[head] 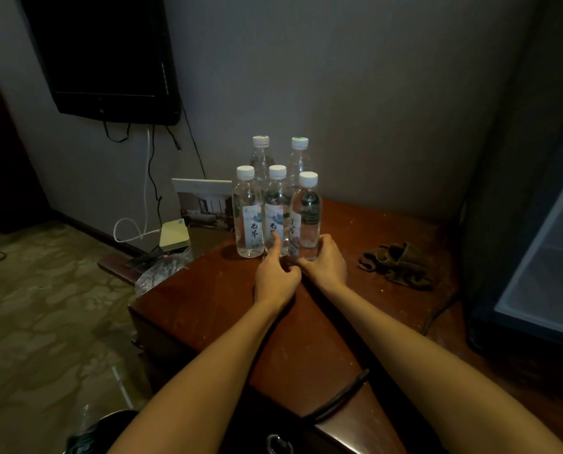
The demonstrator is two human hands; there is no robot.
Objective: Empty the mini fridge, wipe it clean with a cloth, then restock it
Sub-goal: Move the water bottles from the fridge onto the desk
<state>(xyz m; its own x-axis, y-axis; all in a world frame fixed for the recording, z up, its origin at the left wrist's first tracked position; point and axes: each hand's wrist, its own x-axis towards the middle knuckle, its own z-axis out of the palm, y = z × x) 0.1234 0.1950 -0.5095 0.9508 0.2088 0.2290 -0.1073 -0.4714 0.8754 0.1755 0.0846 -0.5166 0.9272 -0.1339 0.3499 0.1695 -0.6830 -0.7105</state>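
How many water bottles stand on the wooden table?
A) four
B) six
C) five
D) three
C: five water bottles stand on the wooden table, three in the front row and two behind them.
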